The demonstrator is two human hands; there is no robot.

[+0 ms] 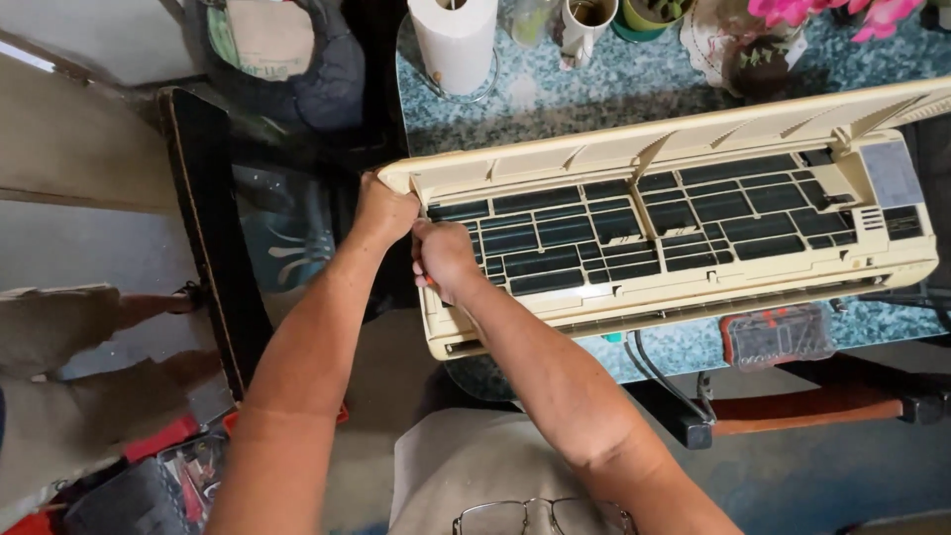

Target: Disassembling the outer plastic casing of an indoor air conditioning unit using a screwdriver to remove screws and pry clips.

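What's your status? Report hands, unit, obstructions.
Left hand grips air conditioner unit at its left corner. Right hand closed against the filter grille; contents unclear. Raised front cover overhangs.

The air conditioner unit (684, 213) under my hands is yellowed cream, and its filter panels (634, 233) are dark, near black, cut into a grid by cream ribs. A grey patch (890, 173) sits at its far end. The worktop (555, 94) is speckled teal and white. The paper roll (454, 42) is white, the flowers (822, 12) bright pink, the small case (778, 337) clear with a red rim.
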